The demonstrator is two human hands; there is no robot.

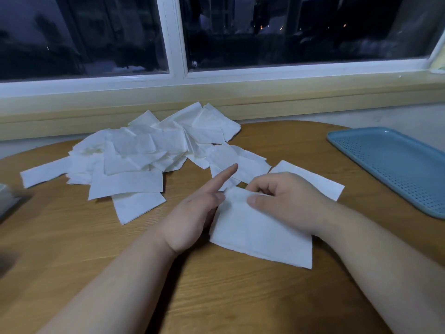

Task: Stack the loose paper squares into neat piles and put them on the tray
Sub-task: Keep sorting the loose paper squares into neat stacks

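Note:
A messy heap of white paper squares (144,153) covers the far left-middle of the wooden table. One white paper square (260,235) lies in front of me at the centre. My right hand (286,201) pinches its top edge between thumb and curled fingers. My left hand (195,213) lies along the square's left edge, index finger pointing straight toward the heap; its other fingers are hidden behind the paper. Another square (313,179) peeks out beyond my right hand. The blue perforated tray (395,165) sits at the right with nothing on it.
The round wooden table (216,297) ends at a wall with a yellow sill (265,97) and a dark window behind. A blurred grey object (7,201) shows at the left edge.

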